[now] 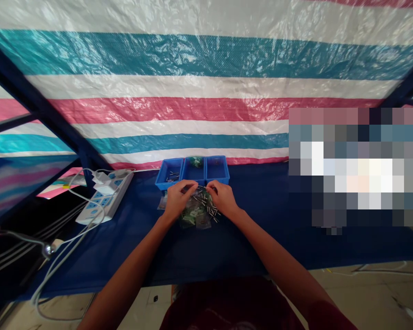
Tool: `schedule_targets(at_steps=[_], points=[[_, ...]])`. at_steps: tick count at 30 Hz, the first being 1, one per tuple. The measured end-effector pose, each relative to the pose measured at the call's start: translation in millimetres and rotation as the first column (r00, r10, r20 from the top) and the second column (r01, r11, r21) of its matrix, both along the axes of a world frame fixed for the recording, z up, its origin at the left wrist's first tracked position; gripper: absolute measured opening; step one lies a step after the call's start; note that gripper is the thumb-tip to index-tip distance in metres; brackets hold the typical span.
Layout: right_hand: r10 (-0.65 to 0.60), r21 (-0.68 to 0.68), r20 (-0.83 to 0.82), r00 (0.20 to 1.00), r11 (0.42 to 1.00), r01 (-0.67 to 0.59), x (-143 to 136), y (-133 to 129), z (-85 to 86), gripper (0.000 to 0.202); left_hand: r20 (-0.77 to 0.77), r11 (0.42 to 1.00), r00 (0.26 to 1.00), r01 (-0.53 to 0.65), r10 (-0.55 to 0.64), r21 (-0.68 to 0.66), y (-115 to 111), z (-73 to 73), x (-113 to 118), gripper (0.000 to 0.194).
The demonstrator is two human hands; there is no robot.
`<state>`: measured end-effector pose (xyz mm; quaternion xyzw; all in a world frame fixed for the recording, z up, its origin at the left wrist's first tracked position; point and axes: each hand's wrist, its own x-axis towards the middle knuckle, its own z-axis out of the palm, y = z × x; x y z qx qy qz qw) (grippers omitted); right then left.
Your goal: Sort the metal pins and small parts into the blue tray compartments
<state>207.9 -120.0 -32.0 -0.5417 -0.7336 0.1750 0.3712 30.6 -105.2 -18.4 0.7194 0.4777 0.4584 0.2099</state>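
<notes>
Three open blue plastic boxes (193,173) sit on my dark blue bench (268,197), at twelve o'clock from the left hand (181,198) and right hand (223,197). Each finger and thumb come close; I can't tell what, if anything, they grip. Thin black-and-silver rods (213,211) lie at five o'clock, clear plastic bags (203,223) with green bits (189,219) at six.

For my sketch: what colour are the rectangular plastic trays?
The three rectangular plastic trays are blue, shown in the head view.
</notes>
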Motion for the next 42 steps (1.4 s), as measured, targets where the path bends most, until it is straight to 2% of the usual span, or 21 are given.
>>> schedule_targets(at_steps=[4, 7, 11, 29, 42], points=[[-0.013, 0.046, -0.197, 0.98, 0.999, 0.022, 0, -1, 2.6, 0.013, 0.029, 0.999, 1.0, 0.004, -0.003, -0.037, 1, -1.5, -1, 0.024], [0.001, 0.02, -0.343, 0.939, 1.0, 0.006, -1, -2, 5.6, 0.012, 0.049, 0.999, 0.999, 0.002, 0.001, -0.051, 2, -2.8, -1, 0.025], [-0.01, -0.01, -0.438, 0.899, 1.0, 0.006, -1, -3, 8.6, 0.013, 0.081, 0.998, 0.997, 0.007, -0.002, -0.066, 2, -3.1, -2, 0.025], [-0.056, 0.029, -0.465, 0.883, 0.996, 0.079, -1, -4, 8.6, 0.015, 0.171, 0.986, 0.984, 0.07, -0.043, -0.153, 0, -0.3, 1, 0.026], [-0.062, 0.029, -0.435, 0.898, 0.996, 0.082, 0, -5, 12.0, 0.015, 0.207, 0.978, 0.976, 0.104, -0.066, -0.178, 0, 1.0, 3, 0.028]])
